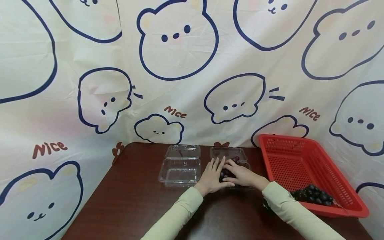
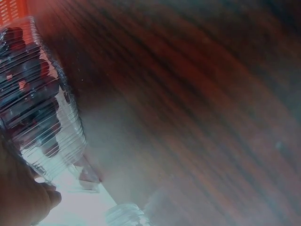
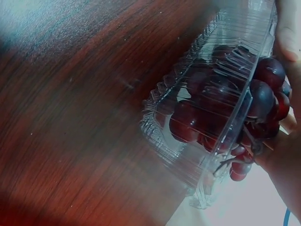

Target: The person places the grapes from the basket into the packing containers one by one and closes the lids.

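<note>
A bunch of dark red-purple grapes [image 1: 225, 174] sits in the right-hand clear plastic clamshell box [image 3: 153, 120], whose lid [image 1: 218, 153] lies folded back. My left hand [image 1: 211, 176] lies over the box's left side with fingers straight and spread. From the right, my right hand [image 1: 242, 175] curves its fingers and thumb round the grapes. Some grapes and a stem stick out above the box rim in the right wrist view. Through the ribbed wall, grapes [image 2: 30, 89] show in the left wrist view, with part of the left hand [image 2: 23, 193] beside the box.
To the left stands a second clear clamshell box [image 1: 180, 170], opened, with nothing in it. A red plastic basket [image 1: 288, 166] at the right holds more dark grapes [image 1: 313, 195] near its front. The brown table [image 1: 132, 193] ends at a cartoon-print cloth [image 1: 195, 93].
</note>
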Motion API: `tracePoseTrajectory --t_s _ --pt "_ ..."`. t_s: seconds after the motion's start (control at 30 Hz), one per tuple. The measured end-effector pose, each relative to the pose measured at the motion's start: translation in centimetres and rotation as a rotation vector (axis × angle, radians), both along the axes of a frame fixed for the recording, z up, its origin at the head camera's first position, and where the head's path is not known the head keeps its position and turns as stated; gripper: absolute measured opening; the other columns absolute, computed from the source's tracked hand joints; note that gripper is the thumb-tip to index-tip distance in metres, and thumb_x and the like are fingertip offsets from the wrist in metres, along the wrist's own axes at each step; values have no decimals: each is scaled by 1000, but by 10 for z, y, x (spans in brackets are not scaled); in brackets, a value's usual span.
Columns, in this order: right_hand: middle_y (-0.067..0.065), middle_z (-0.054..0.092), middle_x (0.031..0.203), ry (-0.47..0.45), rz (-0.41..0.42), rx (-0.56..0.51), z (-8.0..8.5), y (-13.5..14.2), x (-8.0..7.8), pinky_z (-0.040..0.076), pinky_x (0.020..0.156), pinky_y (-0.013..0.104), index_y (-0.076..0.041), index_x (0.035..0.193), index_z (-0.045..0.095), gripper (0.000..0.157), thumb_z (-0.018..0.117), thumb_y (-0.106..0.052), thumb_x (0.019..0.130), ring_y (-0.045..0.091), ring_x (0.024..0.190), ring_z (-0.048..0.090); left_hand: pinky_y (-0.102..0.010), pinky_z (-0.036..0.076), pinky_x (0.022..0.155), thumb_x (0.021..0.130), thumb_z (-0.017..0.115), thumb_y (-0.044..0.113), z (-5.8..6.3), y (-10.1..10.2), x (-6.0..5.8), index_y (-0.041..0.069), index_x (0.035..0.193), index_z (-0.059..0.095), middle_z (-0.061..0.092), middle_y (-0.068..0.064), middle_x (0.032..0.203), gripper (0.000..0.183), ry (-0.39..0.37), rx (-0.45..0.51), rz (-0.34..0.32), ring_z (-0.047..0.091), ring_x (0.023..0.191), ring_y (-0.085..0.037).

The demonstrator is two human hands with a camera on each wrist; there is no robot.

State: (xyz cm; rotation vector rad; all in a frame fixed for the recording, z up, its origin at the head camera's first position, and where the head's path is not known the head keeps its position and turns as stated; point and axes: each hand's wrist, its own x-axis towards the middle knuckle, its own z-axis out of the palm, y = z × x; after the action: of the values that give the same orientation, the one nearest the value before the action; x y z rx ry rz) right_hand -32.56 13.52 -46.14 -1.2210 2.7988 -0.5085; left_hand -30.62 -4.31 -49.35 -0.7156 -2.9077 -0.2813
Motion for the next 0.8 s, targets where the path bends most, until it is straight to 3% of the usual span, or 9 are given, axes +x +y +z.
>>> tracePoseTrajectory --t_s 0.17,0.37,0.67,0.8 --pt "-6 31 128 -6 11 -32 -2 2 -1 46 80 33 -22 131 38 47 44 -42 89 11 104 50 -44 16 106 69 24 80 0 0 0 24 139 -15 8 -9 147 97 0 11 -4 5 134 -29" --pt "-5 27 132 4 3 -51 -2 1 -2 46 80 31 -23 130 40 45 44 -42 88 10 104 50 -43 16 106 69 22 80 -1 0 -1 25 138 -17 6 -8 147 96 -8 0 4 5 134 -28" --pt "-6 27 132 44 -34 -8 -2 2 -2 48 76 31 -26 131 38 48 44 -44 88 10 98 54 -44 17 105 71 25 78 0 0 0 24 139 -15 9 -9 146 96 0 13 5 9 133 -30" --pt "0 29 133 44 -89 0 1 2 -1 48 74 36 -22 132 38 49 45 -44 88 15 95 57 -45 17 105 72 25 78 0 0 1 23 140 -13 10 -9 146 95 -3 25 3 9 133 -30"
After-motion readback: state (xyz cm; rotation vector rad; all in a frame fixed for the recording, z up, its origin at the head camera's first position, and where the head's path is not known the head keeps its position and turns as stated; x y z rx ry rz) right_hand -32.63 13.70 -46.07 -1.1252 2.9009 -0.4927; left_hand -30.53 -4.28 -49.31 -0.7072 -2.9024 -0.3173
